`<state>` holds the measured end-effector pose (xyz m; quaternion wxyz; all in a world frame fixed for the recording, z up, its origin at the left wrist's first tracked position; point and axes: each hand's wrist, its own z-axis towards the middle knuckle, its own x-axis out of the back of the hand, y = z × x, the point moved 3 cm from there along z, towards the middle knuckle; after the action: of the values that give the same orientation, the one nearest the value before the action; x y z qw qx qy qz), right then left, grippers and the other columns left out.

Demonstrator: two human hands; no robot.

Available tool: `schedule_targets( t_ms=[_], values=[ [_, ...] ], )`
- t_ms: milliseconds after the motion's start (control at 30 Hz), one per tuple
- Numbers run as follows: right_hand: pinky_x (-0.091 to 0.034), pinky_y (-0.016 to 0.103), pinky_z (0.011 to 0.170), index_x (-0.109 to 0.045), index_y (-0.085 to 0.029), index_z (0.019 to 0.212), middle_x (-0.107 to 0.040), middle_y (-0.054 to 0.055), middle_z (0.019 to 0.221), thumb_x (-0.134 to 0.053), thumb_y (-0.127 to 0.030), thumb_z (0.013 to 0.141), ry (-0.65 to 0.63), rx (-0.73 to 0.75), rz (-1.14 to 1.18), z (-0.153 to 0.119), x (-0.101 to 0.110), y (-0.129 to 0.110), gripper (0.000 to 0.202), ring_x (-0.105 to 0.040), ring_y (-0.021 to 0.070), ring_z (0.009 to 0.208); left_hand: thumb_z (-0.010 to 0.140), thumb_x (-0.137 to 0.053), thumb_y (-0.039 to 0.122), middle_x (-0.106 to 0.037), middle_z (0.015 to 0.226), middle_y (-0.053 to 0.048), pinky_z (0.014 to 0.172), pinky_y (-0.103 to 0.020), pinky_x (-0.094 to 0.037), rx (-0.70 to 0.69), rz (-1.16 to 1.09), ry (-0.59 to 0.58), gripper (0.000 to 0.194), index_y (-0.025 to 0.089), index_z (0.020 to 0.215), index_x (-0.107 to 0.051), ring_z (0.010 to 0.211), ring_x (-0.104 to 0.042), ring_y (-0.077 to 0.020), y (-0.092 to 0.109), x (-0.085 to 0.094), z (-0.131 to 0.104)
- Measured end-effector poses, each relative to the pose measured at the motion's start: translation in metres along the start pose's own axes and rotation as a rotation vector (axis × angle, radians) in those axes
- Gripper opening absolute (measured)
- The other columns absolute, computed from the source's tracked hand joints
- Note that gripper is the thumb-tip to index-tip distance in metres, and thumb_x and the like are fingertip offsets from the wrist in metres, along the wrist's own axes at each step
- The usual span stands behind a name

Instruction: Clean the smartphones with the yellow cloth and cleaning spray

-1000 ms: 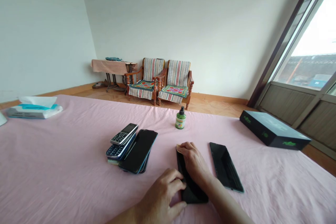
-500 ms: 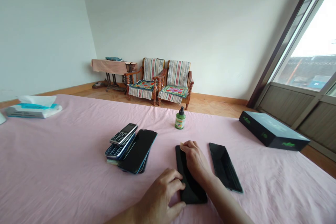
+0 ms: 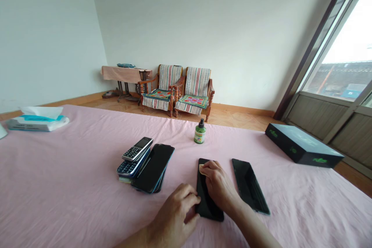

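A black smartphone (image 3: 211, 210) lies flat on the pink cloth, its dark screen facing up. My left hand (image 3: 177, 213) holds its left edge, fingers bent and thumb near the lower corner. Over the upper screen, my right hand (image 3: 219, 186) presses down a small cream wiping cloth (image 3: 201, 168), mostly hidden under the fingers. To the right rests a second smartphone (image 3: 250, 186), untouched. On the left are stacked smartphones (image 3: 154, 166), with keypad phones beside them, a silver one (image 3: 138, 149) on top of a dark blue one (image 3: 128, 167).
A green spray bottle (image 3: 199, 131) stands beyond the hands. At the right is a black box (image 3: 302, 145); a pack of tissues (image 3: 39, 120) sits far left. Past the pink-covered surface (image 3: 72, 162) are two wooden chairs (image 3: 193, 89) and a cloth-draped table (image 3: 122, 73).
The smartphone under my hands has turned slightly and shifted a little away from me. My right hand, with the cloth, has moved slightly down the screen.
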<state>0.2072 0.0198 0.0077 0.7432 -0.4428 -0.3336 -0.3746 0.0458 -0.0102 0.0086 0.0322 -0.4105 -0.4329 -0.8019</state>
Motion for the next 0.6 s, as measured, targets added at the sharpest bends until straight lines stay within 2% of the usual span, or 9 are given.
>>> schedule_targets(
  t_ms=[67, 133, 267, 467, 600],
  values=[
    [-0.044, 0.027, 0.08, -0.069, -0.02, 0.086, -0.062, 0.006, 0.091, -0.038, 0.006, 0.072, -0.001, -0.001, 0.024, 0.001, -0.001, -0.002, 0.043, -0.053, 0.019, 0.091, 0.068, -0.065, -0.002, -0.061, 0.096, -0.001, 0.084, -0.028, -0.047, 0.01, 0.035, -0.003, 0.033, 0.02, 0.093, -0.065, 0.092, -0.057, -0.0181, 0.0, 0.0, -0.001],
    [-0.044, 0.028, 0.081, -0.069, -0.02, 0.093, -0.062, 0.007, 0.093, -0.037, 0.004, 0.076, 0.012, -0.007, 0.023, 0.006, -0.002, 0.0, 0.044, -0.053, 0.0194, 0.091, 0.069, -0.067, -0.001, -0.063, 0.089, -0.002, 0.078, -0.028, -0.047, 0.003, 0.1, -0.004, 0.026, 0.018, 0.086, -0.065, 0.087, -0.058, -0.0185, 0.0, 0.0, -0.002],
    [-0.044, 0.03, 0.083, -0.067, -0.02, 0.104, -0.062, 0.009, 0.099, -0.036, 0.002, 0.08, 0.032, -0.004, 0.005, 0.012, -0.003, 0.005, 0.045, -0.052, 0.0204, 0.093, 0.079, -0.063, 0.004, -0.064, 0.079, -0.002, 0.072, -0.029, -0.043, -0.103, 0.261, -0.002, 0.013, 0.017, 0.075, -0.063, 0.078, -0.057, -0.0176, 0.002, 0.0, -0.004],
    [-0.044, 0.026, 0.079, -0.069, -0.021, 0.078, -0.061, 0.004, 0.087, -0.039, 0.005, 0.072, -0.055, 0.056, 0.093, -0.008, 0.007, -0.01, 0.04, -0.053, 0.0168, 0.087, 0.086, -0.054, 0.008, -0.061, 0.071, 0.0, 0.081, -0.036, -0.038, -0.259, 0.424, -0.02, 0.022, 0.017, 0.066, -0.057, 0.073, -0.054, -0.0159, 0.011, 0.002, -0.005],
    [-0.044, 0.027, 0.08, -0.069, -0.02, 0.089, -0.06, 0.006, 0.093, -0.036, 0.006, 0.073, -0.045, 0.038, 0.076, -0.004, 0.007, -0.009, 0.045, -0.052, 0.0175, 0.089, 0.085, -0.05, 0.005, -0.06, 0.071, 0.0, 0.084, -0.038, -0.036, -0.27, 0.413, -0.011, 0.025, 0.018, 0.065, -0.057, 0.072, -0.054, -0.016, 0.013, 0.001, -0.007]
  ],
)
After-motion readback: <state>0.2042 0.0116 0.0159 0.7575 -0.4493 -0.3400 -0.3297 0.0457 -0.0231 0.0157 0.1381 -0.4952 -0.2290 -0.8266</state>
